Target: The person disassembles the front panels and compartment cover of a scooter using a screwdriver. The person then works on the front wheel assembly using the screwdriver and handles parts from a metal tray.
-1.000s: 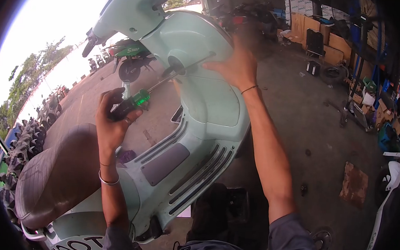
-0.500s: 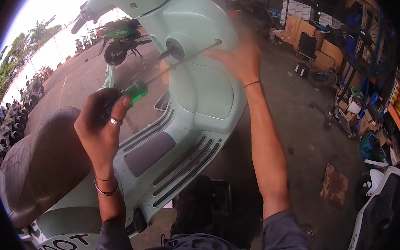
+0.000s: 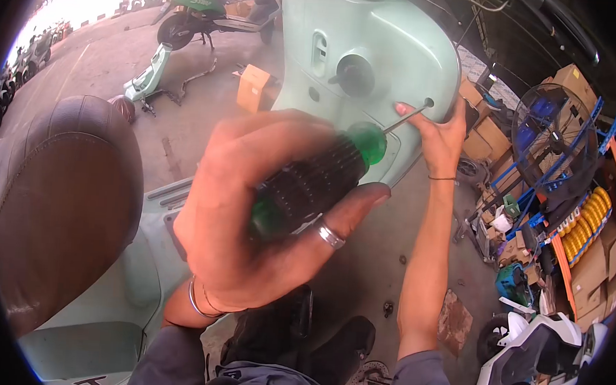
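Two hands are at work on the scooter (image 3: pixel 399 54). Most of the left hand (image 3: pixel 226 223) is wrapped round the black and green handle of a screwdriver (image 3: pixel 316 179), so that grip is firmly full. The rod (image 3: pixel 404 120) points away from the grip, up and to the right, and its end is right at a small hole (image 3: pixel 429 102) in the scooter. I can't tell if the tip is inside the hole or just at its edge. The right hand (image 3: pixel 440 133) is ahead of the left grip, by the scooter's side edge, with its thumb close to the rod. I can't tell if it clasps the edge or only leans there. Left of the left grip is the brown seat (image 3: pixel 71 201), and ahead of it is a round dark knob (image 3: pixel 354 75). It looks like the step is to line the tip up with the hole. That seems to call for a steady left hand, a rod kept straight with the hole, and a soft push before any turn.
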A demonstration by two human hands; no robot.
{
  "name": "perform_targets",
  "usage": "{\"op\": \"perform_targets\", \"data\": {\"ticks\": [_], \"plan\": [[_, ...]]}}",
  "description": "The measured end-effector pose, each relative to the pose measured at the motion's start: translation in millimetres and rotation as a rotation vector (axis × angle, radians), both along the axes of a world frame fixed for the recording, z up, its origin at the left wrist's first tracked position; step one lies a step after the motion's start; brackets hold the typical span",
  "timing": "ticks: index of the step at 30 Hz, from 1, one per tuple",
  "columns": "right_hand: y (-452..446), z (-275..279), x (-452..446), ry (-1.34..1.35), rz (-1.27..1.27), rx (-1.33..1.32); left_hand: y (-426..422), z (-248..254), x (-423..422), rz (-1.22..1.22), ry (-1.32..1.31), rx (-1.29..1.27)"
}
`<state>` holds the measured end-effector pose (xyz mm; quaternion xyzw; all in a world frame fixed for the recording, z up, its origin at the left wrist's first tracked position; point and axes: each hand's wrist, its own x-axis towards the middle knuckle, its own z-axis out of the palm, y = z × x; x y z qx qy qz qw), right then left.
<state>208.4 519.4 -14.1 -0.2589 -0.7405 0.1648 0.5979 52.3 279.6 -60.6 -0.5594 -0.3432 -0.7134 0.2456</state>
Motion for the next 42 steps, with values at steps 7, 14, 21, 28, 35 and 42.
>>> {"op": "perform_targets", "data": {"ticks": [7, 14, 21, 28, 35, 42], "plan": [[-1, -1, -5, 0.023, 0.03, 0.013, 7, -9, -8, -0.005, 0.035, -0.028], [-4, 0, -7, 0.012, -0.01, -0.007, 2, -7, -3, 0.022, -0.013, -0.095], [9, -3, -1, 0.056, 0.06, 0.042, -7, 36, -8, -0.052, -0.122, -0.146], [8, -4, 3, 0.029, -0.019, 0.009, -7, 54, -49, 0.191, 0.45, -0.34], [19, -8, 4, 0.075, 0.003, 0.047, -5, 59, -26, 0.134, -0.062, -0.405], [12, -7, 7, 0.064, -0.027, 0.082, -13, 63, -27, 0.173, 0.403, -0.325]]}}
